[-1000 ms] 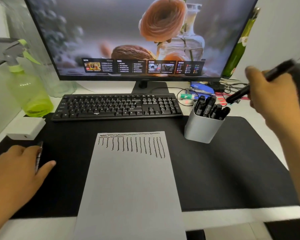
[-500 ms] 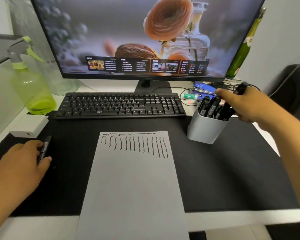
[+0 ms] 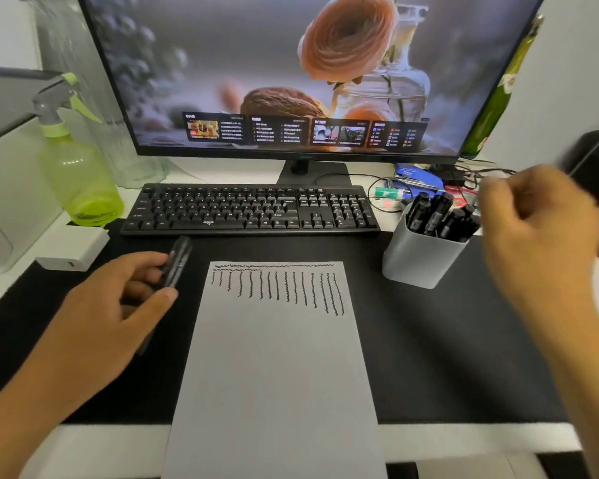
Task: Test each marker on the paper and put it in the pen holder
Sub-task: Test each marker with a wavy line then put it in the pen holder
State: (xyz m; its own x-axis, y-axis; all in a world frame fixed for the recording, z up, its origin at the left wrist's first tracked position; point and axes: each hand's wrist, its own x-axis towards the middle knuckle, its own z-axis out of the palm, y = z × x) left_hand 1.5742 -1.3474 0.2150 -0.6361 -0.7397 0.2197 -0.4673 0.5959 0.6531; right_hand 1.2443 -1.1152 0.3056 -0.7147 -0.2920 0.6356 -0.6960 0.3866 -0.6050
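A grey sheet of paper [image 3: 277, 357] lies on the black desk mat [image 3: 446, 357], with several wavy black test strokes along its top. My left hand [image 3: 118, 312] holds a black marker [image 3: 177, 262] just left of the paper's top corner, lifted off the mat. A grey pen holder [image 3: 419, 257] stands right of the paper with several black markers [image 3: 440, 217] in it. My right hand [image 3: 536, 233] hovers right of the holder, fingers loosely curled with nothing in them; it is motion-blurred.
A black keyboard [image 3: 249, 210] and a monitor [image 3: 308, 74] sit behind the paper. A green spray bottle [image 3: 78, 178] and a white box [image 3: 73, 252] stand at the left. Cables and a blue stapler [image 3: 419, 176] lie behind the holder. A green bottle [image 3: 495, 108] is at the back right.
My right hand dropped its marker into the holder and pulled back to the right, empty. My left hand picked a marker up off the mat and moved it toward the paper.
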